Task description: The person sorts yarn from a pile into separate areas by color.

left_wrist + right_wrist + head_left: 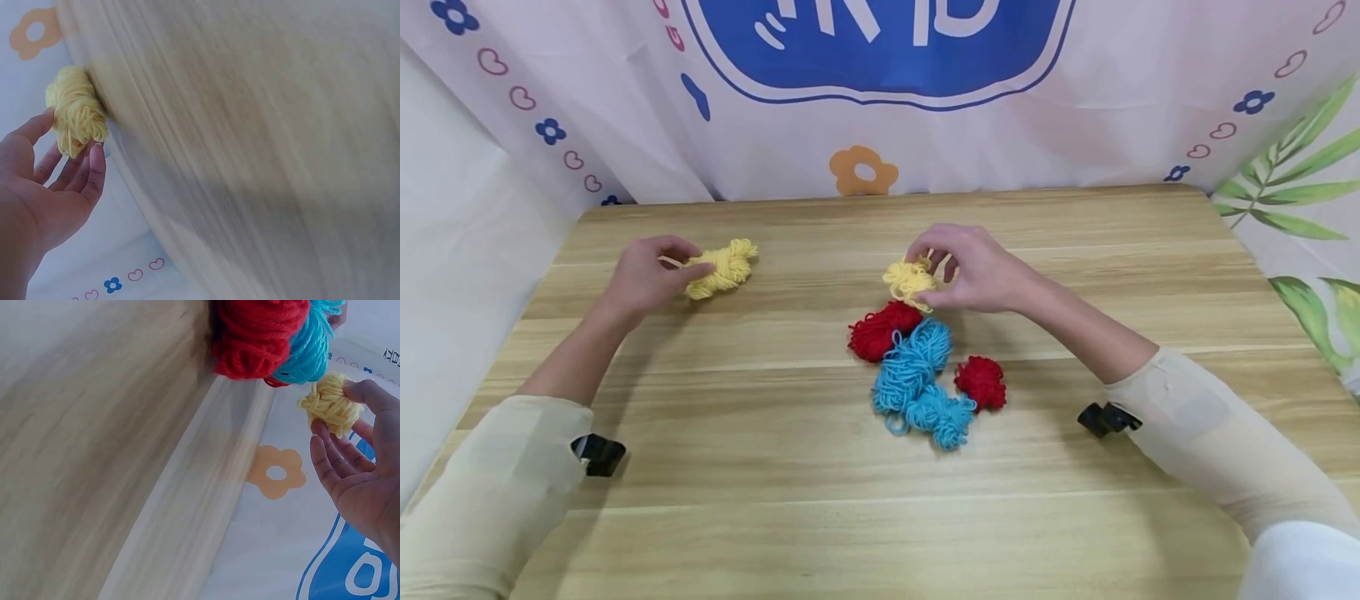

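Observation:
At the left of the table, my left hand [651, 279] pinches one end of a yellow yarn skein [722, 268]. In the left wrist view, the thumb and fingertips sit around the lower end of this skein [76, 112]. My right hand [973, 268] holds a second, rounder yellow yarn skein [908, 279] between thumb and fingers, just beyond the pile in the middle. The right wrist view shows that skein [331, 405] gripped at its side. Close below it lies a red yarn skein [883, 332], against blue yarn skeins [912, 367].
Another red yarn skein [981, 383] lies right of the blue ones, beside the lower blue skein [942, 417]. The wooden table [737, 517] ends at the back against a white printed cloth [760, 150]. Black clips [1108, 419] are on both sleeves.

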Demonstrator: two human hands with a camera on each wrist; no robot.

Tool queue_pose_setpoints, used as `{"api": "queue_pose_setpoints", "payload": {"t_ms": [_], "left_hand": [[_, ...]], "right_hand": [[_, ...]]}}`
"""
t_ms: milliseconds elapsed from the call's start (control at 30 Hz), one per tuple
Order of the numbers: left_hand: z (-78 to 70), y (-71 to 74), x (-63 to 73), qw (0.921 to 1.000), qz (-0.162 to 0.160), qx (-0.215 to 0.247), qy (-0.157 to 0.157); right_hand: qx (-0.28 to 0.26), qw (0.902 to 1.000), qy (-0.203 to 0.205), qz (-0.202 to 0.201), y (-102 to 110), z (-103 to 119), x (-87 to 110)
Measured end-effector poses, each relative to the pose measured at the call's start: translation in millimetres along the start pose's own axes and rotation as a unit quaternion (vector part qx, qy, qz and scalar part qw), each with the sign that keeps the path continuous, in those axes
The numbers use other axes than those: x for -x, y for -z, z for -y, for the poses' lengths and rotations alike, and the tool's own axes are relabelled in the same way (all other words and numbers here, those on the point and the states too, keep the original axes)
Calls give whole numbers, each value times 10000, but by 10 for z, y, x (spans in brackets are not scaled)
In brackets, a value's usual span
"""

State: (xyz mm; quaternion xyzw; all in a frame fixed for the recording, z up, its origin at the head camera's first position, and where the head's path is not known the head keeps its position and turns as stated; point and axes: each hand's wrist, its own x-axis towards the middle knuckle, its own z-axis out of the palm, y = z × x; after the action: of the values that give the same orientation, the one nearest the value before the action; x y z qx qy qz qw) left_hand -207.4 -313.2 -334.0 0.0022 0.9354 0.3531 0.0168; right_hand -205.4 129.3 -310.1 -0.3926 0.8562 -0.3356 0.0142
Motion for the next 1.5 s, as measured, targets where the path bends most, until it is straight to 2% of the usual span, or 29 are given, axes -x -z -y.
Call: {"api": "queue_pose_setpoints", "payload": {"t_ms": [133,267,800,1000,1200,1500], "left_hand": [[8,18,9,10000,-4,-77,34],[4,39,29,9998,145,-92,120],[-34,52,123,9982,535,189,181],[-42,70,146,9972,684,176,234],[-42,83,159,9964,735,346,230],[-39,116,188,9978,591,307,55]], "right_hand": [[-95,10000,16,21,-18,39,-63],[-151,9999,0,76,-38,72,-120],[-318,9991,179,198,-173,151,-348],[-457,9985,121,259,-219,156,-433],[-502,9982,11,326,-261,164,-508],[-550,9974,-27,473,-311,205,-628]]}}
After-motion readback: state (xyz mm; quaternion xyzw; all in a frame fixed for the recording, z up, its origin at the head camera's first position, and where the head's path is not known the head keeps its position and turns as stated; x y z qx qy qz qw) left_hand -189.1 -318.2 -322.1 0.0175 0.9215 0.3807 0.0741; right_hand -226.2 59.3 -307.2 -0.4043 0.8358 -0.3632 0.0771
